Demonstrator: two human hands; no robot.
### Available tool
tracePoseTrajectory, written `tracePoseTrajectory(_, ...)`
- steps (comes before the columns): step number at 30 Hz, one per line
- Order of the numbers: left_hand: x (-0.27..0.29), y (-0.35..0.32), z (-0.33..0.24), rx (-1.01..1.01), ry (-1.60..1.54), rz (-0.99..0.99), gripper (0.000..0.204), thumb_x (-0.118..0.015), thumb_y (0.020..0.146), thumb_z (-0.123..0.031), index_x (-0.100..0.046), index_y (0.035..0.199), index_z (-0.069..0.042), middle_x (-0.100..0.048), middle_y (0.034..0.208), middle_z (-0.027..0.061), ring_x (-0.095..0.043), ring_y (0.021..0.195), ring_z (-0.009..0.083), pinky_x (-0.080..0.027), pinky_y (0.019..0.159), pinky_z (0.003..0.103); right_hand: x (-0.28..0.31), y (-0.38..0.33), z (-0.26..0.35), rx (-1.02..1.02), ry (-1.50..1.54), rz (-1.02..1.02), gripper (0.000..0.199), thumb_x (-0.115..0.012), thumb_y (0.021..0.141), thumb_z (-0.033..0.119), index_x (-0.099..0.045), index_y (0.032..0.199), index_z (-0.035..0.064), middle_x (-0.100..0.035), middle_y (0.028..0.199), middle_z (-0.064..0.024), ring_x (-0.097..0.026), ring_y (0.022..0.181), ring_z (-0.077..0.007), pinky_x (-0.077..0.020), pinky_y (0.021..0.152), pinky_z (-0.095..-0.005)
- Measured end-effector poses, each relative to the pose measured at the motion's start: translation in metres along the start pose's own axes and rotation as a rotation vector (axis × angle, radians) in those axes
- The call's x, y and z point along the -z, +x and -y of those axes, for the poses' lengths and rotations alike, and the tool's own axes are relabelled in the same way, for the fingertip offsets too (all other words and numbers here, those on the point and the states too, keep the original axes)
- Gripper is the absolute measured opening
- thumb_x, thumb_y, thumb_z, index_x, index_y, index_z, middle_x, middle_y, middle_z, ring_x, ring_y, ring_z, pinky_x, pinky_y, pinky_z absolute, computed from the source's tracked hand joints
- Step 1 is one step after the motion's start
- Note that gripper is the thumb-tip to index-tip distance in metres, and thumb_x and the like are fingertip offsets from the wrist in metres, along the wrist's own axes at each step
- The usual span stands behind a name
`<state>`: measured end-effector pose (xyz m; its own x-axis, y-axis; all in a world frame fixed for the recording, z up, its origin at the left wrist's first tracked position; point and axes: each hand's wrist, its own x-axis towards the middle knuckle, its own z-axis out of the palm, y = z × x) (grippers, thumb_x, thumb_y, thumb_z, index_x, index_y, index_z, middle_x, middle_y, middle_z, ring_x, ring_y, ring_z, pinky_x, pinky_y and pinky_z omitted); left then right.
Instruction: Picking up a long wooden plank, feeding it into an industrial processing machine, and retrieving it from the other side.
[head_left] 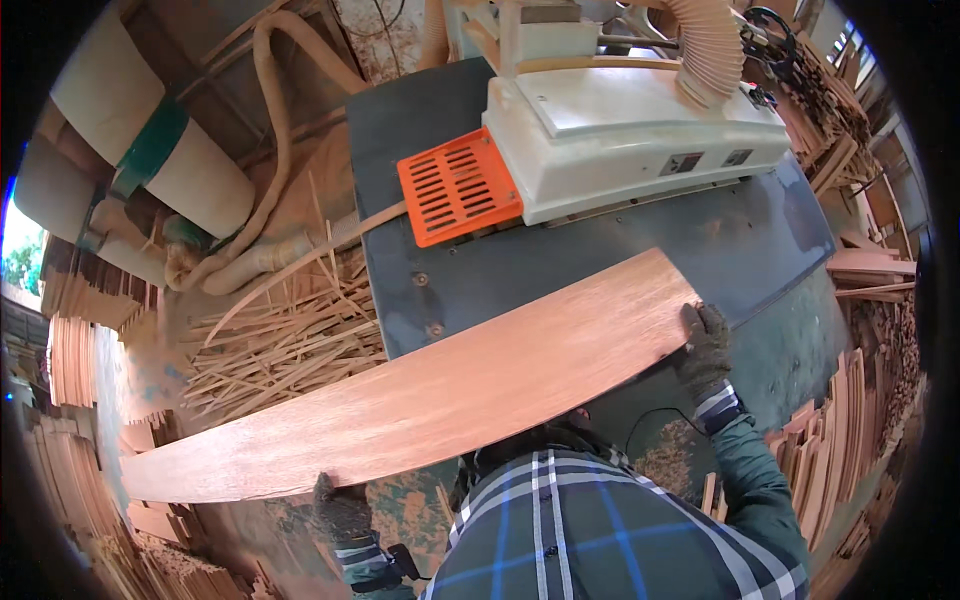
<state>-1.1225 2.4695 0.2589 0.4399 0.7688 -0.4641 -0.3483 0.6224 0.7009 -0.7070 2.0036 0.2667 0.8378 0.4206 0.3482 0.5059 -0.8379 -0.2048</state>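
Observation:
A long, wide reddish-brown wooden board [440,395] lies slantwise in front of me, its right part over the dark metal machine table [590,270]. My left hand [343,512], in a dark glove, grips the board's near edge toward its left part; the fingers underneath are hidden. At the right end, my gloved right hand [706,350] is closed around the corner, its fingers partly hidden. Beyond the board stands a white machine housing [640,140] with an orange slotted guard [460,188] on its left side.
A thin wooden strip [300,262] sticks out left of the guard, above a heap of offcuts [290,365]. Stacked boards [825,445] stand at the right, more [75,480] at the left. A ribbed hose [708,50] rises from the housing; dust-collector bags [200,185] hang at the far left.

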Motion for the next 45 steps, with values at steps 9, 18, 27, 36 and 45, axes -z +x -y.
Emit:
tracePoseTrajectory(9,-0.108,-0.102,0.142,0.413,0.049,0.153,0.042,-0.065,0.094,-0.026,-0.053,0.123,0.001,-0.063,0.117,0.0161,-0.064,0.100,0.0283,-0.056,0.083,0.042,0.024,-0.015,-0.241,-0.009,-0.340,0.098,0.065,-0.067,0.081,0.018,-0.048,0.142,0.0104,-0.047,0.142,-0.0197,-0.042,0.133,-0.0391,-0.0329,0.113,-0.0472)
tracePoseTrajectory(18,-0.253,-0.133,0.218,0.526,0.709,0.755,0.035,-0.059,0.097,-0.029,-0.060,0.117,-0.002,-0.065,0.108,0.0171,-0.063,0.105,0.0284,-0.053,0.086,0.038,0.032,0.059,-0.408,-0.245,-0.335,0.290,0.053,-0.036,0.094,0.013,-0.040,0.147,0.0085,-0.041,0.149,-0.0201,-0.035,0.140,-0.0346,-0.0250,0.118,-0.0440)
tracePoseTrajectory(27,-0.225,-0.098,0.113,-0.135,1.427,0.525,0.039,-0.058,0.095,-0.035,-0.065,0.115,-0.003,-0.067,0.109,0.0160,-0.065,0.101,0.0291,-0.050,0.090,0.039,0.048,0.037,-0.278,-0.382,0.444,0.210,0.043,-0.055,0.095,0.012,-0.051,0.137,0.0016,-0.058,0.132,-0.0149,-0.054,0.121,-0.0251,-0.0442,0.102,-0.0341)
tracePoseTrajectory(36,-0.167,0.115,-0.019,-0.144,0.416,0.508,0.047,-0.062,0.095,-0.029,-0.051,0.131,-0.001,-0.059,0.097,0.0057,-0.059,0.088,0.0163,-0.051,0.078,0.032,0.009,-0.015,-0.013,0.345,0.099,0.144,0.040,-0.068,0.083,0.011,-0.062,0.122,0.0035,-0.057,0.129,-0.0232,-0.052,0.124,-0.0388,-0.0430,0.105,-0.0462)
tracePoseTrajectory(45,-0.202,0.365,0.029,-0.150,0.714,0.325,0.058,-0.066,0.090,-0.035,-0.048,0.139,-0.010,-0.042,0.144,0.0196,-0.045,0.123,0.0391,-0.041,0.100,0.054,0.005,-0.040,0.060,0.200,-0.021,0.237,0.057,-0.061,0.088,0.034,-0.053,0.135,0.0016,-0.045,0.143,-0.0260,-0.039,0.135,-0.0450,-0.0264,0.114,-0.0571)
